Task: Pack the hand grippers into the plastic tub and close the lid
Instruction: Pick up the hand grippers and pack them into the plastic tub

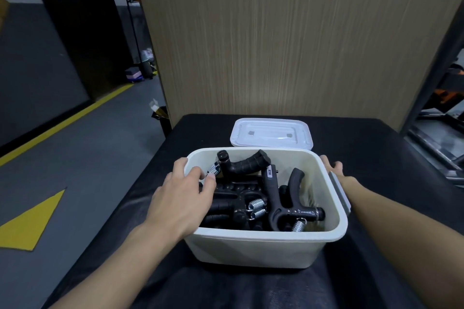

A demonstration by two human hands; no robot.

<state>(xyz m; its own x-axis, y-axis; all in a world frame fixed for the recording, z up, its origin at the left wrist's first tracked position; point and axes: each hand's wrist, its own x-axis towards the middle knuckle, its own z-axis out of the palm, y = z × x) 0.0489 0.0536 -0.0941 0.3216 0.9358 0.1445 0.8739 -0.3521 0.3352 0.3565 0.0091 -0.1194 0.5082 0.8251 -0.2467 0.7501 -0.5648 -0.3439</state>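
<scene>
Now, the packing looks near its end: the hand grippers (pixel 273 193) sit in a heap inside the plastic tub (pixel 251 251), which stands on the black table (pixel 376 148) right in front of me, and I see none lying outside it. My left hand (pixel 185 193) reaches over the tub's left rim, fingers fairly straight and spread, nothing held. Its fingertips (pixel 198 173) rest on the pile beside a steel spring (pixel 214 170) at the far left. My right hand (pixel 332 167) lies against the outside of the right wall by the far corner, just past a grey clip (pixel 340 192). Little of it shows, so I cannot tell whether it grips or only steadies. The lid (pixel 272 133) lies flat on the table just behind the tub, white, with two small grey marks on it (which face is up, I cannot say). My judgement: the step in hand is settling the load, with the lid to follow. One handle (pixel 248 164) at the far side rises about level with the rim, and another stands steeply in the right half. The next move calls for pressing those below the rim line, then freeing both hands, fetching the lid, squaring it over the opening and pushing it down; the side clip likely needs snapping shut. The grippers have black ribbed handles and bright coil springs, and one carries a printed tension scale. They lie tangled in layers, and the springs are apt to snag. The tub is cream and opaque, with rounded corners.
</scene>
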